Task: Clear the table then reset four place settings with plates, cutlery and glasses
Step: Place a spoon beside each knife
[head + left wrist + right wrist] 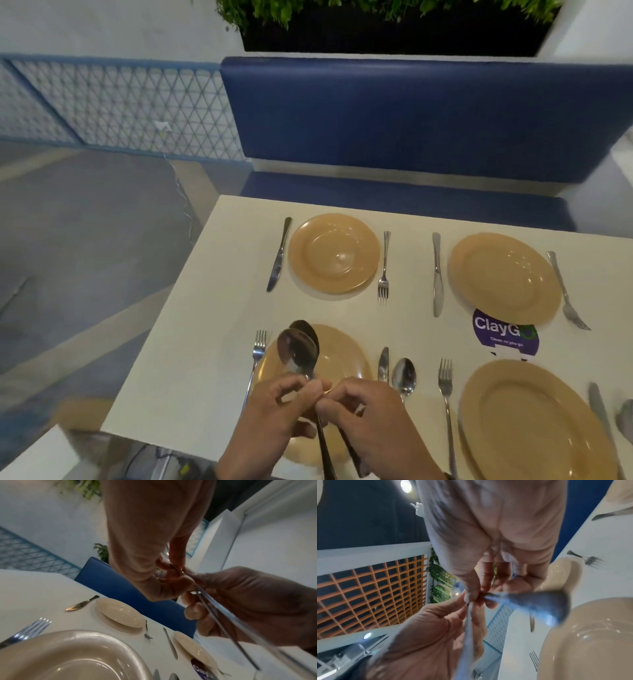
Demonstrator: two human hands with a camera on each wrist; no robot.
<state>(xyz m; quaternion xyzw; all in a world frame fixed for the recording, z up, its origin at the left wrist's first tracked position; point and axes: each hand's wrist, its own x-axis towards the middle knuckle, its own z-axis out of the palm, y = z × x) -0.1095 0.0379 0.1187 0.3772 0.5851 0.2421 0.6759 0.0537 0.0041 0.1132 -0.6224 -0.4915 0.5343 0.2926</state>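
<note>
Both hands meet above the table's near edge: the left hand (270,416) and right hand (371,416) pinch the necks of two spoons (298,346), bowls up over the near-left plate (346,356). The spoons look light, stiff and slick, so separating them probably goes best with a pinch on one handle. The table (191,329) already carries four plates with knives and forks.

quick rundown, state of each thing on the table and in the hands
Two spoons: held together above the near left plate, bowls up.
Left hand: grips the spoon handles.
Right hand: pinches the spoon handles.
Near left plate: empty, fork left, knife and spoon right.
Near right plate: empty, cutlery both sides.
Far left plate: empty, knife and fork only.
Far right plate: empty, overlapping the purple sticker.
</note>
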